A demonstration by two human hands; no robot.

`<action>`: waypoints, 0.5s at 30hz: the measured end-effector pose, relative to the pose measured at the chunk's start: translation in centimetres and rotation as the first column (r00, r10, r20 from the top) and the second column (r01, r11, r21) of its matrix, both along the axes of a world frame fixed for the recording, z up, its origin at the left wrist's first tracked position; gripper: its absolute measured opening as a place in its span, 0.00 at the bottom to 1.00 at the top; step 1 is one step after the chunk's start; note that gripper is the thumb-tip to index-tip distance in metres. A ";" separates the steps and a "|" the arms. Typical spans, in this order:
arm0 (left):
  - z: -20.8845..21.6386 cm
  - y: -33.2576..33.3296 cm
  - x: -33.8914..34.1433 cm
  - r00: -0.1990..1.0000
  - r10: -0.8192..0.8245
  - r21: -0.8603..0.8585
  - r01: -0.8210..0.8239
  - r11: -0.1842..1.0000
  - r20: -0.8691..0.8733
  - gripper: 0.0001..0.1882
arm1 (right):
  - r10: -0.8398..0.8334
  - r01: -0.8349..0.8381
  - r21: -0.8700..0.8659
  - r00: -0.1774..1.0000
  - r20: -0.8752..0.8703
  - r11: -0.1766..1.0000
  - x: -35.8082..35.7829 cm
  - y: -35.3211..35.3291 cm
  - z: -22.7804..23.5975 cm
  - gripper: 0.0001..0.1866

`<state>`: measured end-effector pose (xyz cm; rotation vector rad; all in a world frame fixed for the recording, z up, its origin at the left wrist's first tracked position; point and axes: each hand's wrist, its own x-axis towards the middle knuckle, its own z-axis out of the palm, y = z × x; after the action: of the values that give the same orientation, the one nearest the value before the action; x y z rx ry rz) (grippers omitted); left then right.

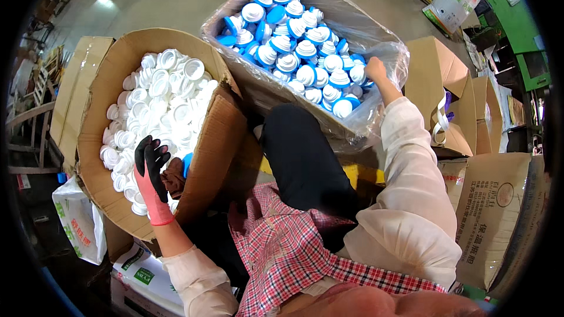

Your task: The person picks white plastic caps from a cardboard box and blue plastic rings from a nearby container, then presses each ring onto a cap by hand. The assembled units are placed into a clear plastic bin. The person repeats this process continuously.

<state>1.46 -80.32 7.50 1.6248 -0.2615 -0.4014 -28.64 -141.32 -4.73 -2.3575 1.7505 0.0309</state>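
My left hand [151, 167], in a pink glove with black fingers, hovers over white plastic caps [160, 85] heaped in a cardboard box [205, 147]. Its fingers are spread and nothing shows in them. Beside it, inside the box wall, lie a crumpled brown cloth or glove [173, 177] and a bit of something blue [187, 164]. My bare right hand [376, 69] is at the right side of a plastic-lined box [247, 70] full of white stepped lids with blue rims [305, 50]. Its fingers look curled together; what they hold, if anything, is hidden.
My knee [302, 152] sits between the two boxes. Open cartons [435, 76] stand to the right, with a printed carton [487, 211] nearer me. A white bag [80, 220] lies at the left, and wooden racks [36, 117] are beyond it. Green machinery [517, 17] stands far right.
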 end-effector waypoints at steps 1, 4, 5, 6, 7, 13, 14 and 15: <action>0.0 -0.3 0.0 1.000 0.006 0.001 -0.006 1.000 -0.004 0.24 | -0.052 0.051 0.057 0.999 0.016 0.997 -0.2 0.1 -0.4 0.13; 0.0 -0.8 -0.1 1.000 0.012 0.014 -0.012 1.000 -0.029 0.23 | -0.087 0.086 0.063 0.996 0.006 0.994 -0.9 0.4 -1.7 0.12; -0.3 -0.8 0.0 0.999 0.010 0.021 -0.009 1.000 -0.039 0.23 | -0.017 0.015 -0.041 0.999 -0.035 0.999 -1.6 0.0 -2.5 0.12; -0.5 -0.6 0.1 0.999 0.017 0.024 -0.016 1.000 -0.045 0.23 | 0.058 -0.069 -0.146 0.995 -0.077 0.987 -1.1 0.4 -2.1 0.12; -0.5 -0.7 -0.1 0.999 0.032 0.028 -0.032 0.999 -0.035 0.22 | 0.023 -0.029 -0.129 0.999 -0.048 0.991 -0.4 0.8 -1.8 0.12; -1.3 0.4 1.0 0.998 0.059 0.002 -0.059 0.998 -0.002 0.21 | 0.431 -0.459 0.045 0.860 0.273 0.887 4.9 6.3 2.6 0.12; -1.1 0.6 1.1 0.997 0.065 -0.006 -0.065 0.998 0.031 0.21 | 0.462 -0.511 0.096 0.832 0.307 0.854 6.3 7.7 3.3 0.12; -0.9 0.8 1.2 0.995 0.098 -0.052 -0.097 0.994 0.023 0.21 | 0.532 -0.583 0.068 0.778 0.334 0.810 7.9 10.2 4.9 0.12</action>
<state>2.71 -79.55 6.62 1.5867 -0.2094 -0.2972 -20.70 -131.15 0.16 -2.5028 0.8269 -0.0842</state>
